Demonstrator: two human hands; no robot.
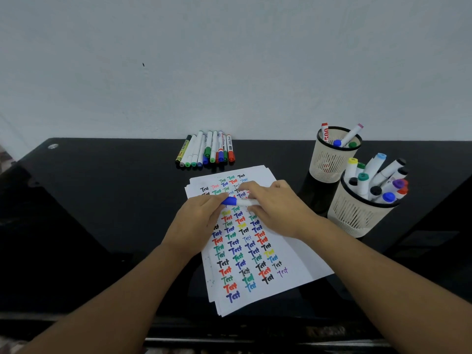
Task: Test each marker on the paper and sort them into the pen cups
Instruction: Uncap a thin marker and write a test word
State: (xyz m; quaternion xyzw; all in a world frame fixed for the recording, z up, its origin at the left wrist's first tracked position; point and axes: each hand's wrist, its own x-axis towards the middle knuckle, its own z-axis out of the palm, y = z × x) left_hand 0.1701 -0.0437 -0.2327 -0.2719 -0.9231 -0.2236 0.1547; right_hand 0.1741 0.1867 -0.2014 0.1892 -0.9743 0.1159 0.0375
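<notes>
Marker (pixel 240 201), blue-capped: light, rigid, smooth barrel. Left hand (pixel 196 221) pinches cap end, right hand (pixel 273 208) curls round barrel above paper (pixel 293 261). Likely uncapping; cap needs firm pull.

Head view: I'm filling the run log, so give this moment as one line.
left hand grips blue cap | right hand holds blue marker barrel | over paper | row of markers waits | two cups part-filled

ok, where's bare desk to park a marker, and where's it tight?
Free: the black desk left of the paper stack, and the strip between the marker row and the far cup. Tight: the right side, where the far cup and near cup sit close together beside the paper. Both hands hold a blue marker over the sheet.
</notes>
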